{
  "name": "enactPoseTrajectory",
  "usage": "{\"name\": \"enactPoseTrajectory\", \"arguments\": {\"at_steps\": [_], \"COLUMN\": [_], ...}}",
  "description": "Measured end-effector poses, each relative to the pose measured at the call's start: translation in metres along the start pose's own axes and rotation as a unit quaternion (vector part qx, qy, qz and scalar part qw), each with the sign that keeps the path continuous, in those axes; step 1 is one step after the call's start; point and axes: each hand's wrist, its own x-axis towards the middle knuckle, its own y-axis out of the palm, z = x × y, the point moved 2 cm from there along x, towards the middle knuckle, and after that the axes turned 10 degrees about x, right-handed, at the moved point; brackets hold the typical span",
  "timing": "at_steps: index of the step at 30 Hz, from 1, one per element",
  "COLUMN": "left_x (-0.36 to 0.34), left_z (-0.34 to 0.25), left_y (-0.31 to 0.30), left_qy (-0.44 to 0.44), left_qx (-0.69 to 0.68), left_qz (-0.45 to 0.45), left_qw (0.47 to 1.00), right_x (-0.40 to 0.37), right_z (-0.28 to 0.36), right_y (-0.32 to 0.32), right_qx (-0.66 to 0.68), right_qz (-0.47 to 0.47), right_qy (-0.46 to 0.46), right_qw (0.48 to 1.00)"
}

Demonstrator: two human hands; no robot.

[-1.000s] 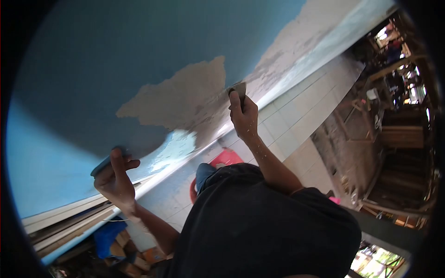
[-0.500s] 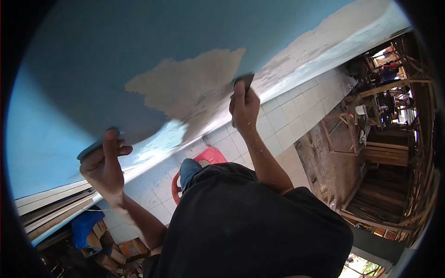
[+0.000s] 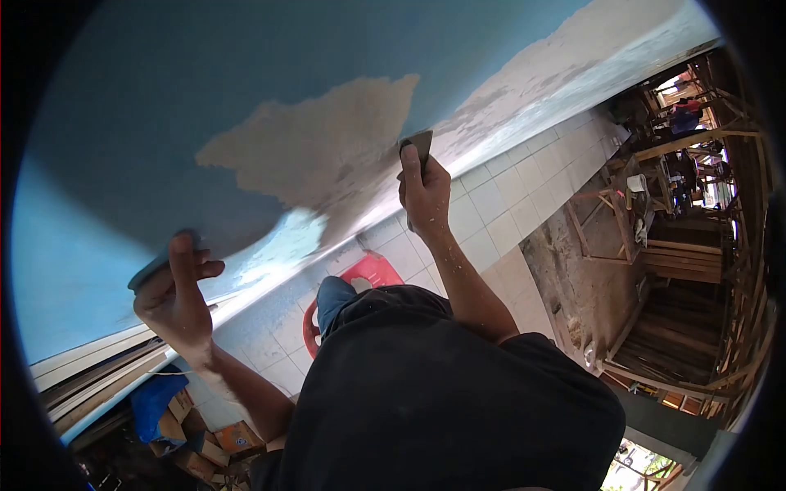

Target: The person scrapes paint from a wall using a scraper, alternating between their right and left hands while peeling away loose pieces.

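My right hand [image 3: 426,196] is wrapped around a scraper [image 3: 422,141], thumb along it. Its flat blade overlaps the right edge of a pale bare patch [image 3: 311,131] on the blue painted wall [image 3: 270,41]. Farther left, my left hand [image 3: 174,307] is closed on a dark, flat, round-edged piece [image 3: 149,274], its thumb pressed on top near the blue paint. I cannot tell what kind of tool that piece is. Pale flecks dot my right forearm.
A red plastic chair [image 3: 373,268] stands below me on white floor tiles [image 3: 483,200]. Long boards [image 3: 98,364] lean along the wall at lower left, near cardboard boxes [image 3: 236,438] and a blue plastic sheet [image 3: 155,401]. Wooden frames [image 3: 606,225] and stacked planks fill the right side.
My right hand and the scraper have shifted slightly left in view, the blade now showing broader. My left hand has also shifted slightly left, with the wall patch.
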Motion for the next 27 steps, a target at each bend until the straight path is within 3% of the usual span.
{"name": "enactPoseTrajectory", "arguments": {"at_steps": [5,9,14,17,21,27], "left_x": [0.003,-0.001,0.004,0.001,0.002,0.003], "left_z": [-0.004,-0.003,-0.003,-0.004,-0.005,-0.005], "left_y": [-0.001,-0.001,-0.002,0.001,-0.001,0.0], "left_qy": [0.017,-0.006,0.02,-0.001,-0.003,0.011], "left_qx": [-0.001,-0.001,-0.019,-0.013,-0.005,-0.042], "left_qz": [-0.007,0.008,0.002,-0.001,0.014,0.001], "left_qw": [1.0,1.0,1.0,1.0,1.0,0.999], "right_x": [0.003,0.001,0.0,0.002,-0.001,-0.006], "right_z": [-0.015,0.029,-0.007,0.028,0.0,0.014], "right_y": [0.0,0.02,0.004,0.015,0.01,0.011], "right_qx": [0.006,0.055,0.002,0.028,-0.018,0.02], "right_qz": [-0.018,-0.006,0.001,0.022,0.005,0.006], "right_qy": [-0.004,-0.004,-0.013,0.001,-0.015,0.025], "right_qw": [1.0,0.998,1.0,0.999,1.0,0.999]}}
